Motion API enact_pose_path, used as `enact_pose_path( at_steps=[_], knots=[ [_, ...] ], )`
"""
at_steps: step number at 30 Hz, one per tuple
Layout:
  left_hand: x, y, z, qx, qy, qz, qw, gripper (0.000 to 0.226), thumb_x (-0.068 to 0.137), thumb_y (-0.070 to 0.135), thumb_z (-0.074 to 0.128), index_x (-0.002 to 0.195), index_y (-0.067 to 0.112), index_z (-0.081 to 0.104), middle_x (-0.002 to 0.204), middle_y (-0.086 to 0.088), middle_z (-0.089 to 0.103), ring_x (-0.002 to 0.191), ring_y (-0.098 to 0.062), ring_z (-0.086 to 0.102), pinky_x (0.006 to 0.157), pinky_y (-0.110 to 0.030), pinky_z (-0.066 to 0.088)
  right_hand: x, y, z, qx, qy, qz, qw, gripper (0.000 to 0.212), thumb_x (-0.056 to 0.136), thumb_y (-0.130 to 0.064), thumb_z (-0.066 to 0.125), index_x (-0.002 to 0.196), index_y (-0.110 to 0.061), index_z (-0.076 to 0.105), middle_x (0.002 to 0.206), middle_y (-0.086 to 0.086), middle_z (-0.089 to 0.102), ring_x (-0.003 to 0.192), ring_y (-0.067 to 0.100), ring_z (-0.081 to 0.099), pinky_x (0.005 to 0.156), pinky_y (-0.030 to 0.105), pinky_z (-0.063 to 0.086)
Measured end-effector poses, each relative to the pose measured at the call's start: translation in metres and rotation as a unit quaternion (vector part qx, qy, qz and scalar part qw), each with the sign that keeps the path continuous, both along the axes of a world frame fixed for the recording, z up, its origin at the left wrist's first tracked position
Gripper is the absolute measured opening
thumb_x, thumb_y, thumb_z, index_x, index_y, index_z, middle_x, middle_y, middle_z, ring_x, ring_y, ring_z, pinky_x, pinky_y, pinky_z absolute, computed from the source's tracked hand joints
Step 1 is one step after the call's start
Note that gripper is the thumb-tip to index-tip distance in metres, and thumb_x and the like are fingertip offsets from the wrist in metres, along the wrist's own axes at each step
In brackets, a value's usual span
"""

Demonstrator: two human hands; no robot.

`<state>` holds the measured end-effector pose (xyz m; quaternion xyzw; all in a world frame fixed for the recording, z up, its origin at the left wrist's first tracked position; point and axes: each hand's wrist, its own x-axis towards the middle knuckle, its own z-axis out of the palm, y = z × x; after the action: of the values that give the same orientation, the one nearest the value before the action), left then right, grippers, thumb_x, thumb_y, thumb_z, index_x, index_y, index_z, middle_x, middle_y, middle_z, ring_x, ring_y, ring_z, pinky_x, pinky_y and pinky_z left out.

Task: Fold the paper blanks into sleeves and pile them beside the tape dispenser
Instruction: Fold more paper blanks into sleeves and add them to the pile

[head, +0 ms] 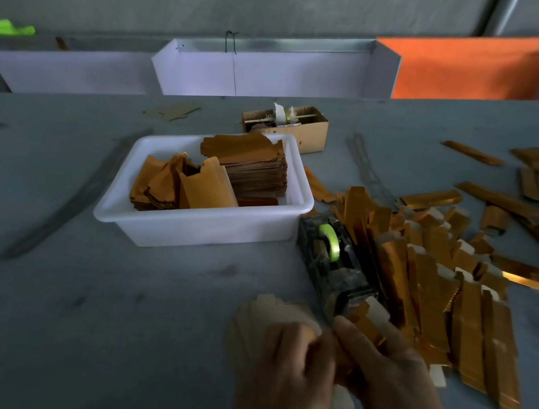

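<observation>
A black tape dispenser (334, 258) with a green tape roll stands on the grey table, right of a white tub (197, 226) holding stacks of flat gold paper blanks (252, 165). A pile of folded gold sleeves (434, 292) lies to the dispenser's right. Just in front of the dispenser, both hands meet on one pale, blurred paper blank (268, 309). My left hand (287, 376) grips its near part with curled fingers. My right hand (387, 365) pinches it from the right, close to the dispenser's front end. Much of the blank is hidden under the hands.
A small cardboard box (307, 131) with a tape roll on a rod sits behind the tub. More gold sleeves (506, 199) lie scattered at the far right. White trough-like bins (277, 72) and an orange panel (474, 70) line the table's back edge.
</observation>
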<state>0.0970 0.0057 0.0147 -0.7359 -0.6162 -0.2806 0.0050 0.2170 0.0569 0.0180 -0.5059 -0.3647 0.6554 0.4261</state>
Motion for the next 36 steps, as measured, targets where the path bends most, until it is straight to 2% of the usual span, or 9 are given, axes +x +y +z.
enact_pose_path(
  at_steps=[2,4,8,10,14,17,19,23,36],
  knots=[
    [0.001,0.008,0.001,-0.064,-0.172,-0.012,0.983,0.026,0.076,0.019,0.062,0.088,0.041,0.067,0.082,0.014,0.063,0.077,-0.002,0.060,0.060,-0.010,0.045,-0.002,0.000,0.001,-0.022,0.031,0.005,0.999,0.023,0.066,-0.020,0.068,0.085,-0.008,0.067,0.082,0.016,0.067,0.081,0.029,0.066,0.068,0.043,0.055],
    [-0.012,0.014,0.004,-0.196,-0.319,0.078,0.924,0.027,0.084,0.020,0.067,0.084,0.045,0.057,0.081,0.017,0.063,0.079,0.002,0.060,0.070,-0.008,0.045,-0.002,-0.001,0.001,-0.026,0.030,0.002,0.999,0.018,0.067,-0.025,0.068,0.079,-0.012,0.069,0.079,0.015,0.069,0.079,0.026,0.067,0.070,0.039,0.054],
    [-0.025,0.015,0.006,-0.388,-0.451,0.027,0.803,0.012,0.069,0.042,0.076,0.071,0.033,0.069,0.074,0.008,0.069,0.078,-0.011,0.066,0.083,-0.033,0.052,0.002,-0.002,0.003,-0.009,-0.023,0.009,1.000,0.024,0.085,-0.042,0.050,0.088,-0.023,0.064,0.092,0.007,0.068,0.091,0.016,0.066,0.065,0.012,0.049],
    [-0.024,0.017,0.009,-0.392,-0.487,0.013,0.780,0.012,0.069,0.035,0.076,0.066,0.027,0.069,0.064,0.005,0.067,0.065,-0.010,0.065,0.068,-0.028,0.054,0.004,0.001,0.007,-0.004,-0.083,0.050,0.995,0.050,0.083,-0.050,0.047,0.092,-0.005,0.065,0.095,0.021,0.065,0.085,0.022,0.066,0.065,0.024,0.053],
    [-0.018,0.028,0.008,-0.289,-0.579,0.100,0.755,0.016,0.082,0.002,0.069,0.069,0.008,0.064,0.050,-0.002,0.056,0.040,-0.009,0.050,0.039,-0.018,0.039,0.014,0.018,0.019,0.131,-0.234,-0.015,0.963,0.040,0.077,-0.056,0.043,0.083,-0.022,0.064,0.074,0.000,0.064,0.064,0.010,0.061,0.056,0.025,0.042],
    [-0.017,0.041,0.011,-0.237,-0.612,0.116,0.746,0.012,0.088,0.003,0.061,0.076,0.002,0.063,0.057,-0.010,0.053,0.044,-0.013,0.045,0.039,-0.018,0.034,0.027,0.043,0.019,0.264,-0.425,-0.039,0.865,0.007,0.086,-0.034,0.056,0.084,-0.030,0.061,0.099,-0.009,0.055,0.086,0.009,0.053,0.066,0.022,0.042],
    [-0.013,0.047,0.012,-0.225,-0.617,0.119,0.745,0.013,0.090,0.008,0.060,0.079,0.002,0.064,0.064,-0.014,0.052,0.050,-0.015,0.044,0.042,-0.019,0.034,0.028,0.058,0.015,0.277,-0.481,0.017,0.832,0.006,0.088,-0.030,0.057,0.085,-0.030,0.063,0.108,-0.008,0.054,0.098,0.013,0.052,0.082,0.034,0.047],
    [-0.005,0.056,0.012,-0.234,-0.611,0.124,0.746,0.017,0.090,0.014,0.061,0.075,0.008,0.065,0.061,-0.008,0.053,0.051,-0.014,0.046,0.046,-0.022,0.036,0.021,0.072,0.009,0.221,-0.486,0.108,0.839,0.008,0.087,-0.039,0.058,0.079,-0.037,0.058,0.115,-0.004,0.053,0.113,0.022,0.049,0.096,0.047,0.043],
    [0.010,0.066,0.009,-0.264,-0.606,0.120,0.741,0.016,0.093,0.024,0.059,0.083,0.013,0.065,0.061,0.005,0.058,0.049,-0.002,0.050,0.046,-0.015,0.039,0.009,0.078,0.013,0.150,-0.490,0.125,0.850,0.014,0.085,-0.035,0.063,0.072,-0.032,0.057,0.106,-0.003,0.054,0.108,0.024,0.050,0.089,0.041,0.049]
  ],
)
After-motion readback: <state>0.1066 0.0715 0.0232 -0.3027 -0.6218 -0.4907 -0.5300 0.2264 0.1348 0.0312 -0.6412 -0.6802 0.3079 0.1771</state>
